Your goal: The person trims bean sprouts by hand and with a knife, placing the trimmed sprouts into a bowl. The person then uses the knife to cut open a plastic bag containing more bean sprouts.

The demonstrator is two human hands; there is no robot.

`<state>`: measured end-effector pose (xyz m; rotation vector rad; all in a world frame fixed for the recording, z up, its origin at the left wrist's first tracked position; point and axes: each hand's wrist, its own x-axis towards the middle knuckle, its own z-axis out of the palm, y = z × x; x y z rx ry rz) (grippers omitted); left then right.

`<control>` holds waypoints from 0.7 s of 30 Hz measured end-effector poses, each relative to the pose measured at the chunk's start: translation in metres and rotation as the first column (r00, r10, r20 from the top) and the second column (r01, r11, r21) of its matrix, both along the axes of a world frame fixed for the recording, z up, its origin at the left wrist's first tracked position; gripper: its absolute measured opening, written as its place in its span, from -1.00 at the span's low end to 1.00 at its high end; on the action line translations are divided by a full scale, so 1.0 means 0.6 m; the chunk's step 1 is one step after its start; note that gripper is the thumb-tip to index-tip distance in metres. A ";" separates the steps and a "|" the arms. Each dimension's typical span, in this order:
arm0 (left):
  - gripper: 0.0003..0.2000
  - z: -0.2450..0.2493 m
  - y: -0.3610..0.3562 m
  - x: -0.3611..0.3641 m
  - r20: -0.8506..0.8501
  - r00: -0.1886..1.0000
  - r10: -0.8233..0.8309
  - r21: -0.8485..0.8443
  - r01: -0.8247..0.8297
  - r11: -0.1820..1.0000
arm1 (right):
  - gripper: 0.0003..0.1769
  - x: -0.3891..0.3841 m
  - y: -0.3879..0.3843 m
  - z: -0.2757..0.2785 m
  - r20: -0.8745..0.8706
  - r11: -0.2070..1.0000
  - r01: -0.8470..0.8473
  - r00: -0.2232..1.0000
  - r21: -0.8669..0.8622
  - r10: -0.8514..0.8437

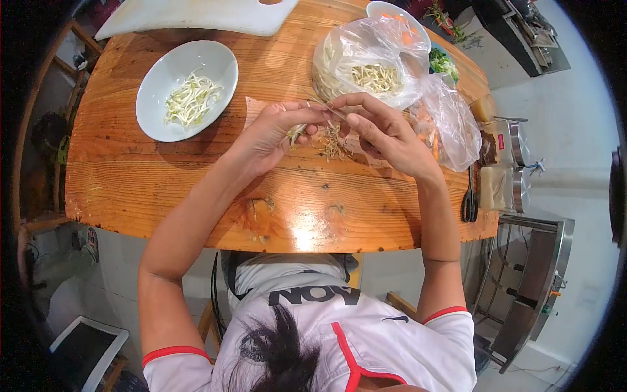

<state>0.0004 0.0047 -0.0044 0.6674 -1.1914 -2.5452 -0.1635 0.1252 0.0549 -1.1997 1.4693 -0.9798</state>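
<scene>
My left hand (277,130) is closed around several bean sprouts (297,133), their pale stems showing below its fingers. Close beside it, my right hand (388,134) pinches the thin end of a sprout between thumb and forefinger; the fingertips of both hands nearly meet. Under them lies a small heap of brownish sprout roots (336,146) on the wood. To the left, a white bowl (149,78) holds white bean sprouts (192,99). Beyond the right hand stands an open clear plastic bag (333,49) with more sprouts (377,78) inside.
A white cutting board (196,16) lies at the wooden table's (130,186) far left. On the right are a plastic bag with orange pieces (450,124), a bowl of orange pieces (375,8), chopped greens (444,63), black-handled scissors (469,202) and lidded jars (496,186).
</scene>
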 end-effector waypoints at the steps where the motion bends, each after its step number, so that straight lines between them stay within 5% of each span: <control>1: -0.81 -0.001 0.000 0.000 0.000 1.000 -0.003 0.002 0.003 1.000 | -0.68 0.000 0.000 0.001 -0.006 1.000 0.003 1.000 0.007 -0.003; 13: -0.82 0.001 0.008 -0.004 0.040 0.998 -0.057 -0.021 0.058 0.998 | -0.71 0.001 0.000 -0.003 -0.045 1.000 0.005 0.999 -0.003 -0.005; 18: -0.81 -0.003 -0.001 -0.005 0.015 1.000 -0.015 0.144 0.013 0.990 | -0.70 -0.003 0.002 0.011 0.014 0.994 0.084 0.996 0.072 -0.085; 21: -0.79 -0.003 -0.010 -0.004 0.011 0.999 0.032 0.213 -0.034 0.976 | -0.67 -0.020 0.005 -0.012 -0.232 0.992 0.061 0.969 -0.108 -0.085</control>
